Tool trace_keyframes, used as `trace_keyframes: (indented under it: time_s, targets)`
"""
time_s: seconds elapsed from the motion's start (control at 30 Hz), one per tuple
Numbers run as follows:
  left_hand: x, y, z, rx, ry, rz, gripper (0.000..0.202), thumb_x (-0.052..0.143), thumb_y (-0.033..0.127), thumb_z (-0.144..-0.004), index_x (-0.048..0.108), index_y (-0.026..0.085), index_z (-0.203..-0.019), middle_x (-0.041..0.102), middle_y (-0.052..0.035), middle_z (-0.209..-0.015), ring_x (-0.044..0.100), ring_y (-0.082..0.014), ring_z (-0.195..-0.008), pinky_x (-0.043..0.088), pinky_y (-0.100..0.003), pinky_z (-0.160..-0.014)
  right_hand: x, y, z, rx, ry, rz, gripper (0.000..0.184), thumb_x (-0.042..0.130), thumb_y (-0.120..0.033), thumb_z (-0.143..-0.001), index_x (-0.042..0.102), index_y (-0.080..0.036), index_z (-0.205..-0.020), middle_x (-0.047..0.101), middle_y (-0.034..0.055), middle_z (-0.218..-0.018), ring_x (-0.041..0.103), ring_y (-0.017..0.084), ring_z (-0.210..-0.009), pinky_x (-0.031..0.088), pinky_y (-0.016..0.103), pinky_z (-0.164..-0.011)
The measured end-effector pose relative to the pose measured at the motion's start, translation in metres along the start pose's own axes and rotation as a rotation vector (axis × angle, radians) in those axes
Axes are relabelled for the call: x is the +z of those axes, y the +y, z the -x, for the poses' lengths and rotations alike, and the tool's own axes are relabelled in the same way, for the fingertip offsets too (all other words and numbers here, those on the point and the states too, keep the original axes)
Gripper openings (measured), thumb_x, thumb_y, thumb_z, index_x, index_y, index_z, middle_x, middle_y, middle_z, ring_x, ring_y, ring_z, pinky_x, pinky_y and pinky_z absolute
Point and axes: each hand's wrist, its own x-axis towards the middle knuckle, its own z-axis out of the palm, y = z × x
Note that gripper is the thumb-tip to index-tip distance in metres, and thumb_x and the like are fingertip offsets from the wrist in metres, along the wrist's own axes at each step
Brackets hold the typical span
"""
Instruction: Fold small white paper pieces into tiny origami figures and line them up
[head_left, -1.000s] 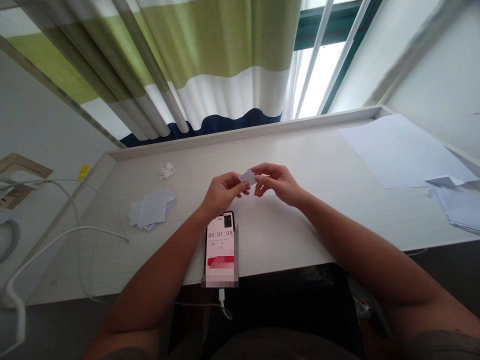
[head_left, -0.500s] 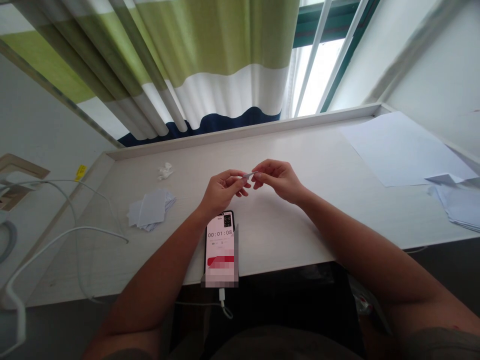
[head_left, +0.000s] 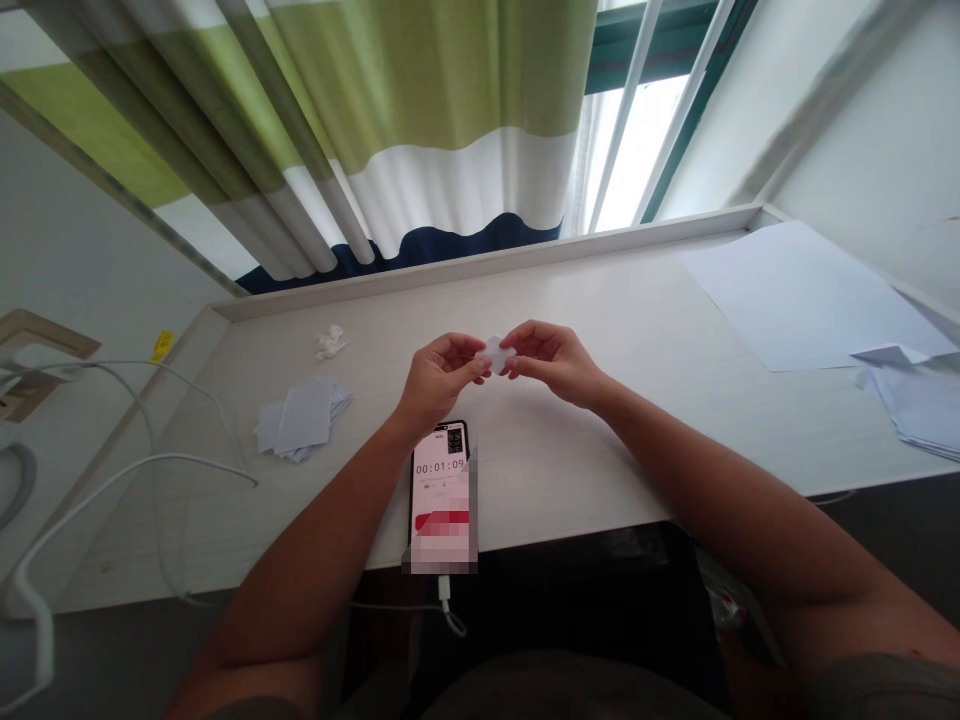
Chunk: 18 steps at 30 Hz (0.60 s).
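Between my two hands, above the middle of the white desk, is a small folded piece of white paper [head_left: 495,354]. My left hand [head_left: 444,378] pinches its left side between thumb and fingers. On the other side, my right hand [head_left: 553,360] grips the right edge the same way. The paper's face is turned toward me, though its exact folds are too small to make out. Just below my left hand lies a phone [head_left: 441,490] showing a running timer, its lower part blurred out.
On the left of the desk [head_left: 570,480] lie a stack of small paper pieces [head_left: 304,418] and a crumpled white scrap [head_left: 330,342]. Large white sheets [head_left: 795,295] and folded papers [head_left: 919,410] are at the right. White cables [head_left: 142,470] loop over the left side.
The small paper has been tilted from nearly edge-on to face me. My hands have turned slightly with it, both still gripping it. The phone's timer went from 1:08 to 1:09.
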Motion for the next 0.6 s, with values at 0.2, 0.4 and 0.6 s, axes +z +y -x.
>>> trace_keyframes:
  time_s: [0.2, 0.4, 0.6]
  targets:
    - [-0.0002, -0.0022, 0.0001, -0.032, -0.025, 0.033, 0.038, 0.096, 0.033, -0.075, 0.076, 0.016, -0.102, 0.079, -0.0023, -0.086, 0.073, -0.0140, -0.070, 0.061, -0.031, -0.073, -0.0022, 0.0075, -0.0026, -0.014, 0.018, 0.023, 0.043, 0.094, -0.044, -0.084, 0.074, -0.018, -0.113, 0.079, 0.0022, -0.084, 0.076, 0.017, -0.073, 0.065, 0.033, -0.072]
    - [0.0019, 0.0034, 0.0030, -0.059, -0.044, -0.003, 0.032, 0.090, 0.040, -0.085, 0.076, 0.015, -0.100, 0.079, -0.0036, -0.083, 0.075, -0.0152, -0.072, 0.062, -0.032, -0.076, -0.0031, 0.0087, -0.0019, -0.023, 0.031, 0.091, 0.041, 0.090, -0.044, -0.088, 0.079, -0.019, -0.119, 0.078, 0.0015, -0.084, 0.076, 0.016, -0.073, 0.067, 0.034, -0.072]
    - [0.0014, 0.0005, 0.0019, -0.085, -0.053, 0.015, 0.034, 0.088, 0.043, -0.087, 0.075, 0.015, -0.100, 0.080, -0.0044, -0.086, 0.079, -0.0182, -0.077, 0.064, -0.034, -0.077, -0.0024, 0.0086, -0.0006, -0.041, 0.044, 0.200, 0.037, 0.084, -0.043, -0.093, 0.083, -0.021, -0.123, 0.080, 0.0024, -0.091, 0.075, 0.014, -0.072, 0.066, 0.032, -0.071]
